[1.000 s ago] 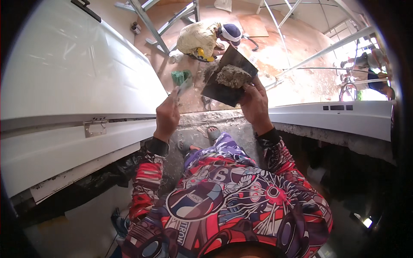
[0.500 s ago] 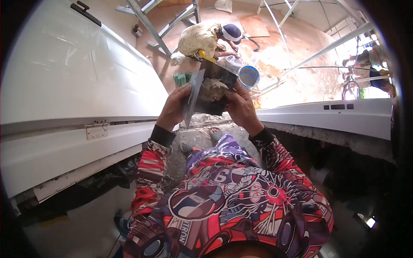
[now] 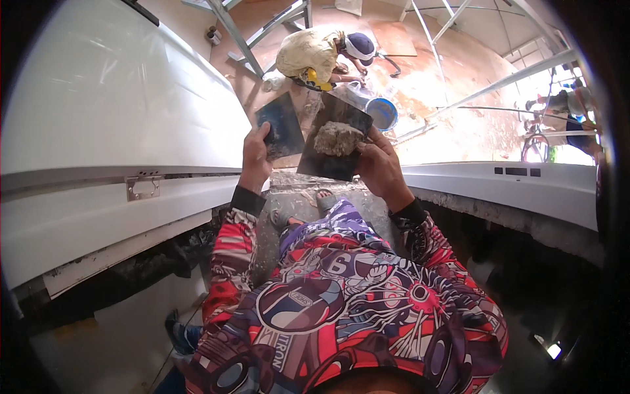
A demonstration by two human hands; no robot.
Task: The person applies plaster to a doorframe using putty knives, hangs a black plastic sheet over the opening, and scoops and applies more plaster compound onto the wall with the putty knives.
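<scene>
My left hand (image 3: pixel 254 156) grips a thin dark rectangular spreader blade (image 3: pixel 283 126) by its left edge, its flat face turned up to view. In my right hand (image 3: pixel 384 167) is a dark square plate (image 3: pixel 325 165), pinched at its right side with the thumb on top. A lump of grey-beige plaster (image 3: pixel 337 138) sits on this plate, close to my right thumb. The spreader and the plate are held side by side in front of me, with a narrow gap between them.
Beyond my hands a person (image 3: pixel 315 59) in a cap crouches beside a blue-rimmed bucket (image 3: pixel 381 115). A metal ladder (image 3: pixel 239 39) stands at the far left. White panels (image 3: pixel 131 98) flank me on the left, and a white ledge (image 3: pixel 499 184) on the right. Scaffold poles (image 3: pixel 505 80) cross the right side.
The spreader has moved left, away from the plate, and turned from nearly edge-on to flat. The plaster lump now shows more fully. My right hand has shifted slightly right and toward me.
</scene>
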